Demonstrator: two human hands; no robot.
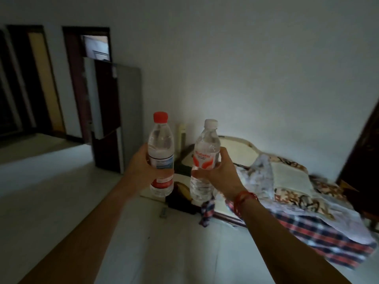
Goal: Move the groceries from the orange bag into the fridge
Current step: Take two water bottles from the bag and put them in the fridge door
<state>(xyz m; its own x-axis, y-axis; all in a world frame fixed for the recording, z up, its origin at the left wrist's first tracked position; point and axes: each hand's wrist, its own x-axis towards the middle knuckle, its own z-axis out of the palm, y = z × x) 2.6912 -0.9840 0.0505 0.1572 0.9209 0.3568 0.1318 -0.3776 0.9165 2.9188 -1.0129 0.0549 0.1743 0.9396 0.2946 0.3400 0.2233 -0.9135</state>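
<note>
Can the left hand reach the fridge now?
Probably not: the left hand grips the red-capped bottle, the right hand the white-capped bottle, and the fridge looks well beyond them across open floor.

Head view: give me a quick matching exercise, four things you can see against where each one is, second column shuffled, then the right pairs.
Things:
1. red-capped bottle
2. white-capped bottle
3. fridge
4. plaid cloth

Places:
A. gripped in the right hand
B. standing by the wall, left of both bottles
C. gripped in the left hand
D. lying at the lower right of the view

Pairs: 1-C, 2-A, 3-B, 4-D.
</note>
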